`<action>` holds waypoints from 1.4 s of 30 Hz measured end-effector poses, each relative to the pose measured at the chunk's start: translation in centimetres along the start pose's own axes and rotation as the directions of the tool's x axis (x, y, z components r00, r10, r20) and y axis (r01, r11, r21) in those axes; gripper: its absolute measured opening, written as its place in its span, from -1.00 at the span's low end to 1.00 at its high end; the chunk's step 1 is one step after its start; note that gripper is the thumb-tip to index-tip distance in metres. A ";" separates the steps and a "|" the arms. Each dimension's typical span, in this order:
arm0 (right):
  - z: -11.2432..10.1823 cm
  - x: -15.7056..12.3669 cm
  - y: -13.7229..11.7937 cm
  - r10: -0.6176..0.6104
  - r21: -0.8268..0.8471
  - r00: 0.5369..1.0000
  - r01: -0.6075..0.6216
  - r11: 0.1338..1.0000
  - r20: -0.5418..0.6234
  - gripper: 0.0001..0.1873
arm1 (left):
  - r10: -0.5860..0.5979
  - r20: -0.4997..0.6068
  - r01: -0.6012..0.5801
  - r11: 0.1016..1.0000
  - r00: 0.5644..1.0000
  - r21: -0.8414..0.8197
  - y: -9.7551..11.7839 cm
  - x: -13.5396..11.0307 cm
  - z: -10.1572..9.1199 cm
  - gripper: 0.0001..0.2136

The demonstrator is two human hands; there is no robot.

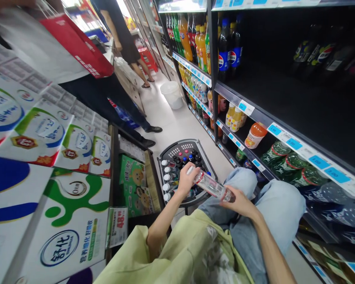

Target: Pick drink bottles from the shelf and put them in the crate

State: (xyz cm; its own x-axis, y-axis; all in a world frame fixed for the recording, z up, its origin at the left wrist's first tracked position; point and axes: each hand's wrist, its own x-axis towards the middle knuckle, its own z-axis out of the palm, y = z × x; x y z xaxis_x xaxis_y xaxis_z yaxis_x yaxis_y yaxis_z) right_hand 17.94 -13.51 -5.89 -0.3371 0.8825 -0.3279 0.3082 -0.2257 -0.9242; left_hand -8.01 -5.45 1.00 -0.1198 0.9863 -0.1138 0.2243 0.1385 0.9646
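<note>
I crouch in a shop aisle and hold a clear plastic bottle (210,184) with a white cap, tilted across both hands. My left hand (187,178) is closed round its capped end. My right hand (239,202) grips its base, above my blue-jeaned knee. Just beyond the bottle a dark shopping basket (180,146) sits on the floor, filled with several capped bottles. The shelf (286,138) on my right carries green bottles lying on their sides and an orange juice bottle (255,135).
Stacked milk cartons (47,138) fill the left side, with a green box (132,173) below them. Two other people stand further up the aisle, one in dark trousers (118,102). A white bucket (172,94) stands on the floor by the drink shelves.
</note>
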 end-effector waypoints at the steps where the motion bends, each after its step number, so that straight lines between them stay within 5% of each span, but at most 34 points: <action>1: -0.1 0.1 0.2 0.008 0.008 0.999 -0.007 1.000 -0.035 -0.24 | 0.016 -0.027 -0.015 1.000 1.000 0.021 0.0 0.4 -0.5 -0.65; 8: -1.5 0.0 1.2 0.043 -0.158 0.965 -0.086 0.984 -0.257 -0.44 | 0.221 -0.143 -0.132 0.877 0.965 0.463 -0.1 3.6 -3.8 -0.71; 17: -1.4 0.5 1.4 0.033 -0.245 0.972 -0.092 0.965 -0.233 -0.47 | 0.288 0.095 -0.260 0.617 0.953 0.743 -6.3 10.1 -5.4 -0.82; 27: -1.5 0.5 1.2 0.072 -0.252 0.975 -0.125 0.960 -0.211 -0.47 | 0.117 0.156 -0.195 0.533 0.981 0.823 -12.1 13.2 -2.1 -0.76; 42: -1.7 0.8 0.6 0.114 -0.365 0.976 -0.176 0.914 -0.185 -0.57 | -0.010 0.108 -0.088 0.511 0.994 0.855 -16.3 14.5 2.1 -0.74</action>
State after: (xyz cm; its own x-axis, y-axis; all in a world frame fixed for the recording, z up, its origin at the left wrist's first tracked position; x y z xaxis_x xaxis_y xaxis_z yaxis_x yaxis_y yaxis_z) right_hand 19.37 -12.25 -6.41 -0.1297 0.9119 -0.3893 0.6661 -0.2107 -0.7155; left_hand -11.34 6.82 -16.89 -0.0171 0.9889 -0.1479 0.9521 0.0613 0.2996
